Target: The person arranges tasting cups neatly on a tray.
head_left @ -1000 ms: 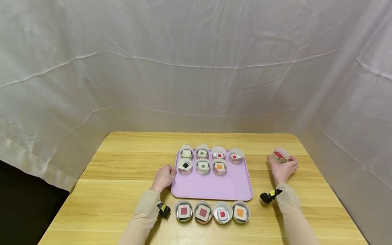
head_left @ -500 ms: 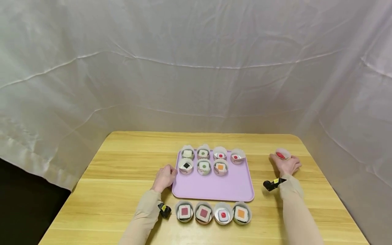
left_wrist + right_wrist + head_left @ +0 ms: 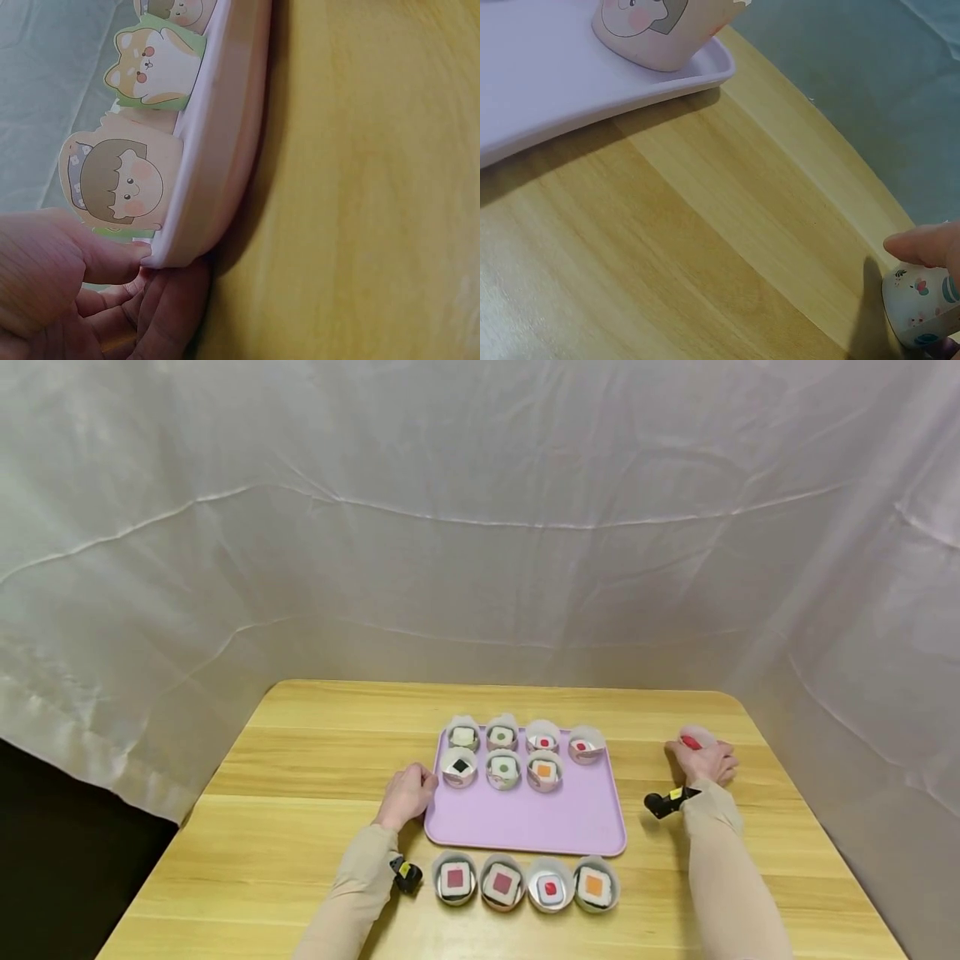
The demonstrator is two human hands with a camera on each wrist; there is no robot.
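I have the left hand pinching the left rim of a lilac, rectangular, raised-edge tray, thumb on top and fingers beneath; the right hand grips a pale, round, paper-like cup, with a red piece inside. The left forearm angles forward to the tray; the right forearm reaches out right of it, so the held cup sits well apart from the tray, near the back right of the light wooden table. On the tray I count seven pale cups, four behind three, their pieces showing black, green, orange or red centres. In front, four similar cups stand in a row: two dark-pink-centred pieces, one red, one orange.
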